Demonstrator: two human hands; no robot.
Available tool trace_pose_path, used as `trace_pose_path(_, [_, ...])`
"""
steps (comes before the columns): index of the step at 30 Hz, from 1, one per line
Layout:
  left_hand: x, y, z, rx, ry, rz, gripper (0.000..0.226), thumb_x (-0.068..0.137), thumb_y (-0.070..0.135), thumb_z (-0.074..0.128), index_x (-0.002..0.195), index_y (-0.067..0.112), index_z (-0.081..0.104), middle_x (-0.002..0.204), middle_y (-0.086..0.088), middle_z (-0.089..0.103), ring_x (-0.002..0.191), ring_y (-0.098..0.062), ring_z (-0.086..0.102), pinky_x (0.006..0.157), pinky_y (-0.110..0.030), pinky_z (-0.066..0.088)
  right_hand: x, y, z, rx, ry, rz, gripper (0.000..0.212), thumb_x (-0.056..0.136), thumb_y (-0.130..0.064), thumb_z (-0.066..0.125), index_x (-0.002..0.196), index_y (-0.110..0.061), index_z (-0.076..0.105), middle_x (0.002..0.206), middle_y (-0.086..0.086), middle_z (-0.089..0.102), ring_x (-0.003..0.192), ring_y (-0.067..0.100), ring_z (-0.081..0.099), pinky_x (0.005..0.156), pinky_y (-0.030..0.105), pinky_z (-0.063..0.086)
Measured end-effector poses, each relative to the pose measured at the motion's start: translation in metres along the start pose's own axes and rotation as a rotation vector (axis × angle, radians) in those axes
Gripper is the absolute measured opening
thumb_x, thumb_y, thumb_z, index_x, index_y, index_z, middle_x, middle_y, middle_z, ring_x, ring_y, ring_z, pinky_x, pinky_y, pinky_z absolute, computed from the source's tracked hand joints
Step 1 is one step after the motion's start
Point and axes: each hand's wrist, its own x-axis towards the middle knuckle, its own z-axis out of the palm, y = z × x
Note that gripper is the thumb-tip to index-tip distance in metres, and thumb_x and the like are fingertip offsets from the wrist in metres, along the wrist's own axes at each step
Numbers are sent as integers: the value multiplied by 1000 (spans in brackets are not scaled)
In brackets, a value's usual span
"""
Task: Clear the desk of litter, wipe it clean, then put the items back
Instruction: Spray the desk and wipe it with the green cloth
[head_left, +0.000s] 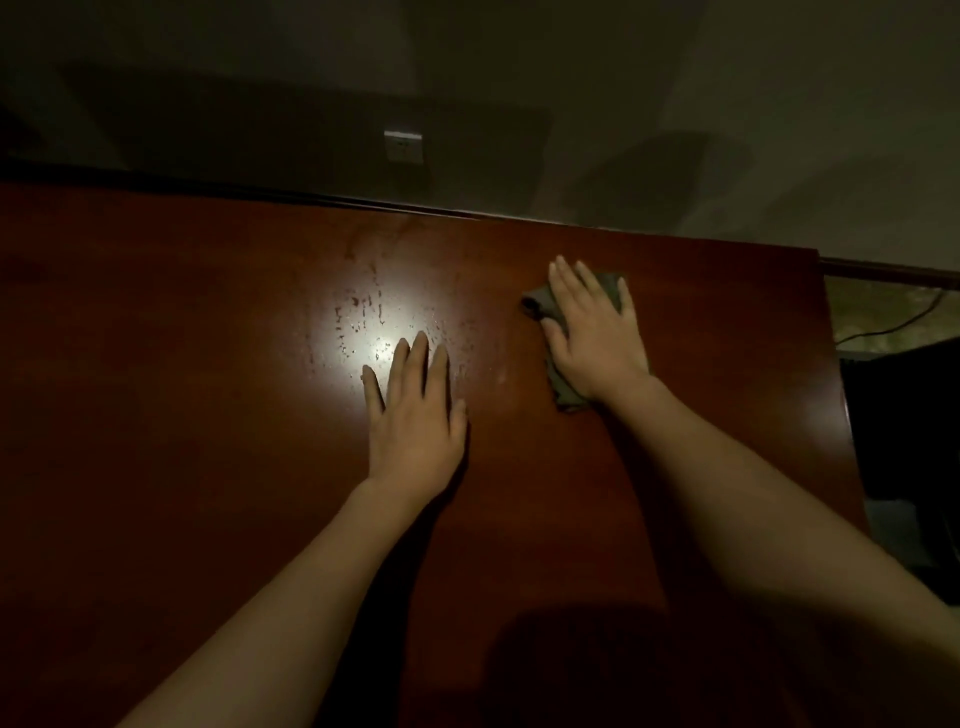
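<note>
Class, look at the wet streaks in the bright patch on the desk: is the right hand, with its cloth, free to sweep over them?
Probably yes. The right hand presses the cloth beside the streaks; only the left hand, flat nearby, might hinder.

Desk: dark reddish-brown wood, glossy, with a white glare patch speckled by streaky droplet marks. Cloth: dull grey-green, plain. Wall: dim greyish-olive. Wall socket: pale grey plate. Floor at right: mottled yellowish-green, crossed by a dark cable.
</note>
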Motion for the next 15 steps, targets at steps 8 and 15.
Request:
trace_pose_path(8, [3,-5,12,148,-27,40,64,95,42,13,150,9,15,156,-10,2,145,-26,-2,110,-56,-3,97,-25,-21,18,40,-28,57,101,-38,26,153,-18,13,160,-4,13,147,13,11,117,48,5])
trace_pose_path(15, [-8,-10,-9,-37,-52,24,62,102,37,24,151,10,-1,159,-5,-11,142,-15,-21,113,-40,-16,51,-67,-9,-50,9,-201,62,96,-45,15,153,-21,10,160,-5,10,147,13,7,116,49,3])
